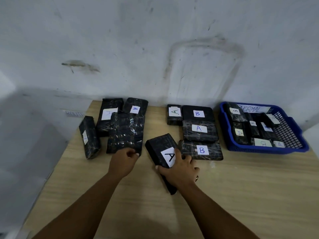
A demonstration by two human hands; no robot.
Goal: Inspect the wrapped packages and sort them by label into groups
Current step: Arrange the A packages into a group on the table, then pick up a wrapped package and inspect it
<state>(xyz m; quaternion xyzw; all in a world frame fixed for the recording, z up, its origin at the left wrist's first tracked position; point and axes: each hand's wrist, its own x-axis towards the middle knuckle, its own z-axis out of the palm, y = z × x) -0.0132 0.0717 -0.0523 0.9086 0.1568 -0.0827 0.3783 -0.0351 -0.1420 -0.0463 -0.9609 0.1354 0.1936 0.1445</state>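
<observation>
Black wrapped packages with white letter labels lie on a wooden table (241,187). My right hand (179,168) grips a package labelled A (159,149) at its near end, tilted up off the table. My left hand (123,160) pinches the near edge of a large package with no label showing (126,131). Around that one lie a package labelled A (135,106), one with a blurred label (107,114) and a narrow one (88,135). To the right sit packages labelled A (174,114), B (197,113), A (199,131) and B (202,150).
A blue plastic basket (290,128) at the back right carries a sign reading NORMAL and holds several labelled packages. A stained white wall stands directly behind the table. The table's left edge drops off beside the narrow package.
</observation>
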